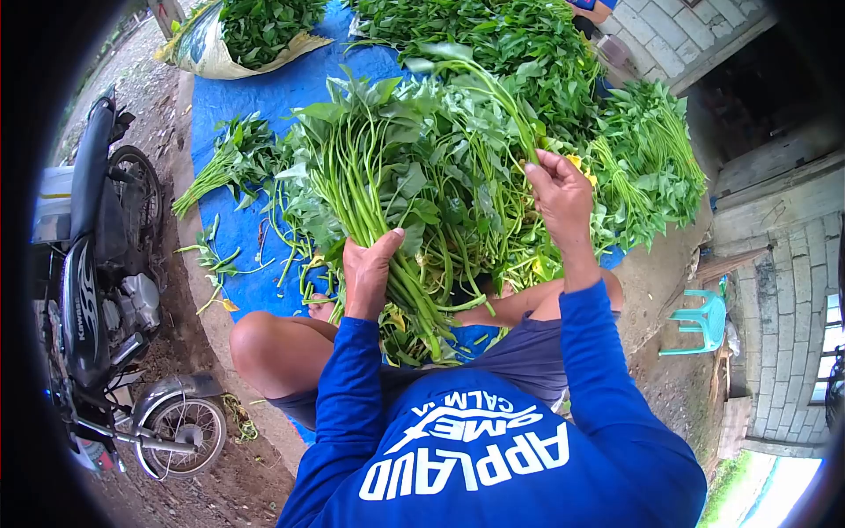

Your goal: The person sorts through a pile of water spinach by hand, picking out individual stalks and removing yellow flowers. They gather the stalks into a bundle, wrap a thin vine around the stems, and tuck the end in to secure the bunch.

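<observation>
My left hand [370, 273] is closed around a thick bunch of water spinach [352, 189], its leaves pointing away from me and its cut stems hanging toward my lap. Off to the right, my right hand [561, 189] pinches a few loose water spinach stems [502, 92], whose leafy tops bend over to the left. Between and beyond the hands lies a heap of loose water spinach [466, 176]. Stem scraps and yellowed leaves [400, 334] lie between my legs.
A blue tarp [229, 97] lies under the greens. Tied-looking bundles sit left [229, 163] and right [656, 158]; a larger leafy pile [528, 53] is behind. A filled sack [207, 48] stands at the back left. A motorcycle [92, 264] is left, a green plastic chair [700, 321] right.
</observation>
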Demonstrator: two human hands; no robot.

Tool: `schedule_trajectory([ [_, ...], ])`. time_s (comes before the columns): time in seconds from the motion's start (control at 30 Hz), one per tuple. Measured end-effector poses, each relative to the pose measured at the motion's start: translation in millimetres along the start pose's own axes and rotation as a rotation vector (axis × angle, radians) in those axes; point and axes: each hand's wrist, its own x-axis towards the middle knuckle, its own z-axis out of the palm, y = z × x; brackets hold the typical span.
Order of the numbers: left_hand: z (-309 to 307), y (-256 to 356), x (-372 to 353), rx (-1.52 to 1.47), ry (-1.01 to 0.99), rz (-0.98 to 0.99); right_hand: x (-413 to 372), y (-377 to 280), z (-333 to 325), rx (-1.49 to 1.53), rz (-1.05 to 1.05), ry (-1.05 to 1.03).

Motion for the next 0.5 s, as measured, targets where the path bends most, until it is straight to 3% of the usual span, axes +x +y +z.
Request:
schedule_trajectory([
  [0.07,1,-5,1,0.01,-0.041,0.055,0,1,5,-0.149,-0.148,0.115],
  [0.17,-2,-13,7,0.029,-0.051,0.076,6,20,15,-0.105,-0.411,0.197],
  [0.27,5,-12,6,0.023,-0.055,0.028,-6,6,29,-0.414,-0.577,0.228],
  [0.4,6,-36,19,-0.021,-0.067,0.078,-44,21,66,-0.433,-0.492,0.066],
  [0.5,5,-42,15,-0.23,-0.19,-0.108,-96,62,88,-0.262,-0.083,-0.312],
])
